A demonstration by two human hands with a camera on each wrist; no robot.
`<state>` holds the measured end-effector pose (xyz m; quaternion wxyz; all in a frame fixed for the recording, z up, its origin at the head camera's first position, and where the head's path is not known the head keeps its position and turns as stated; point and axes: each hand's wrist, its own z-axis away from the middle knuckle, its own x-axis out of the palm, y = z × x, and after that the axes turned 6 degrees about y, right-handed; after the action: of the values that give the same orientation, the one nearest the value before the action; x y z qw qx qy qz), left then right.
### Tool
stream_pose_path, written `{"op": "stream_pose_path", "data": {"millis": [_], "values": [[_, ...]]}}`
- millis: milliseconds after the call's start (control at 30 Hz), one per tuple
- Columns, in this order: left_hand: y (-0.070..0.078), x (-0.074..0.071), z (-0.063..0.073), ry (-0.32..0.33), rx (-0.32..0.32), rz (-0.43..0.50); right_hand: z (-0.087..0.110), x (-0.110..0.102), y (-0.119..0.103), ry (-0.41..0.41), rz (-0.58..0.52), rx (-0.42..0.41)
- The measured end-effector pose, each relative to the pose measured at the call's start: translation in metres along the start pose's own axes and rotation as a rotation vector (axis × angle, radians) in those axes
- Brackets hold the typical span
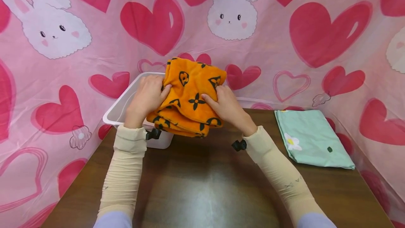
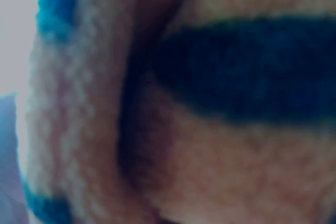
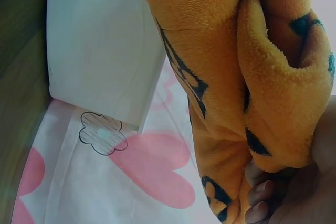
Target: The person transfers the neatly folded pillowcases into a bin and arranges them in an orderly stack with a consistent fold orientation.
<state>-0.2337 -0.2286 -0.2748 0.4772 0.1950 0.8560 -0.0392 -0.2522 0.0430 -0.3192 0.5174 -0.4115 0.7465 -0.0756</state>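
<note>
Both hands hold up a folded orange fleece blanket [image 1: 190, 94] with dark flower and emblem prints. My left hand [image 1: 147, 96] grips its left side, thumb on the front. On the opposite side my right hand [image 1: 229, 106] grips it, thumb laid across the front face. In the right wrist view, curled fingertips [image 3: 258, 203] of the right hand show under the blanket's [image 3: 210, 51] thick folds. Close-up, blurred fabric [image 2: 236, 156] fills the left wrist view, and the left hand cannot be made out there. Behind and left of the blanket stands a white plastic bin [image 1: 115, 113], partly hidden.
A folded mint-green cloth [image 1: 313, 140] with a white flower lies at the right of the brown wooden table [image 1: 202, 185]. Pink curtains [image 1: 196, 17] printed with hearts and rabbits enclose the table at the back and sides.
</note>
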Motion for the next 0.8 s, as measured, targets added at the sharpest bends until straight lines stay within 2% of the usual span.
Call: {"op": "stream_pose_path", "data": {"millis": [233,500,800], "values": [[-0.005,-0.001,0.002,0.006,-0.007,0.013,-0.002,0.003,-0.003,0.004,-0.011,0.011],[-0.009,-0.002,0.002,0.048,0.01,0.013,-0.005,0.006,-0.004,0.036,0.014,-0.03],[-0.014,-0.003,0.004,0.054,-0.007,-0.002,-0.009,0.009,-0.008,0.013,0.034,-0.01]]}}
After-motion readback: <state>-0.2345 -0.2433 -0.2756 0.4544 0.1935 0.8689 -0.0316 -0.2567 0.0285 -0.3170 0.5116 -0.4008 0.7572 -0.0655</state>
